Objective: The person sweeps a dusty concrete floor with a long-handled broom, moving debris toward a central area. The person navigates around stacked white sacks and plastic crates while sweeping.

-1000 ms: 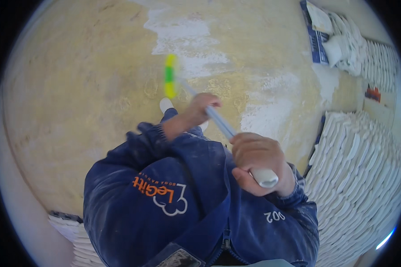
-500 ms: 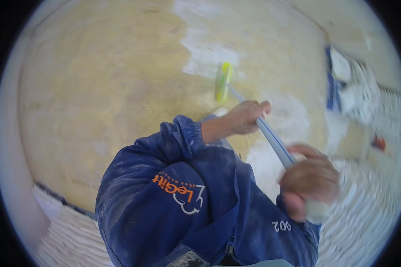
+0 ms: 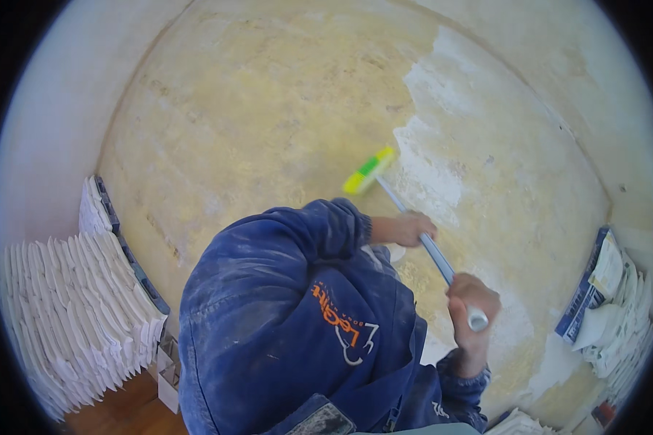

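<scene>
A broom with a yellow and green head (image 3: 370,171) and a pale blue-grey pole (image 3: 437,257) slants across the view in front of me. Its head is down on the yellowish, dusty floor, to the far left of my hands. My left hand (image 3: 412,229) is closed around the middle of the pole. Lower and to the right, my right hand (image 3: 474,301) grips the pole near its top, whose round white end (image 3: 477,319) pokes out by the thumb. Both my arms wear dusty blue sleeves.
White powder (image 3: 435,174) covers the floor to the right of the broom head. Tall stacks of white bags (image 3: 72,297) stand at the left, more bags (image 3: 620,312) beside a blue and white sack (image 3: 588,290) at the right. Pale walls (image 3: 43,159) bound the floor.
My view has turned, bringing the left bag stacks into sight. The broom head now tilts to the upper right. Both hands still hold the pole, and my right hand is less blurred.
</scene>
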The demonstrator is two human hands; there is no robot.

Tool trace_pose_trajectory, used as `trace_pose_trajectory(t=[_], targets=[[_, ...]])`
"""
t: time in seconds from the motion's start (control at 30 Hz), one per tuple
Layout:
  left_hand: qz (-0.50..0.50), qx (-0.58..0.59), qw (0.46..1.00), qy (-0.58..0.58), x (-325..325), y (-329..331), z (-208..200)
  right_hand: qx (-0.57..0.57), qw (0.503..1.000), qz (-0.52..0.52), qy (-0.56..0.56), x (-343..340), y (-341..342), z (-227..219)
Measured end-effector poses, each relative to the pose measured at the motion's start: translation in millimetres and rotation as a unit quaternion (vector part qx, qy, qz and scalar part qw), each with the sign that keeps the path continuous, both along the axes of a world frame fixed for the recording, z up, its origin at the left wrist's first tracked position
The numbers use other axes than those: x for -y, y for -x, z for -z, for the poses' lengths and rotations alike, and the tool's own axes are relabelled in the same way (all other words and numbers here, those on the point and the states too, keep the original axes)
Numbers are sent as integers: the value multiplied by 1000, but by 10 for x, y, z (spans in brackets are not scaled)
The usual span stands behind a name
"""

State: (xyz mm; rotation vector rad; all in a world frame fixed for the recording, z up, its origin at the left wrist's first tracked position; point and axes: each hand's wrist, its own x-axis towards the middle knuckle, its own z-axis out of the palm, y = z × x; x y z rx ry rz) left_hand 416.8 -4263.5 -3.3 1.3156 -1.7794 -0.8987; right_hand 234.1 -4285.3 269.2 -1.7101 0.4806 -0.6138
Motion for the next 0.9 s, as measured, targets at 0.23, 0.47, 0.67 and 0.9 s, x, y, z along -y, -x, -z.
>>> trace_pose_trajectory(t=[0.23, 0.47, 0.67, 0.9], targets=[[138, -121, 983, 8, 543, 1219, 295, -241, 962, -34, 121, 184, -89, -112], [131, -242, 958, 78, 1049, 1351, 113, -186, 967, -4, 173, 542, -527, -307], [93, -77, 978, 167, 1439, 407, -1611, 116, 972, 82, 185, 967, -190, -1383], [-157, 234, 959, 3, 1827, -1923, -74, -2, 992, 115, -51, 1897, -1316, 333]])
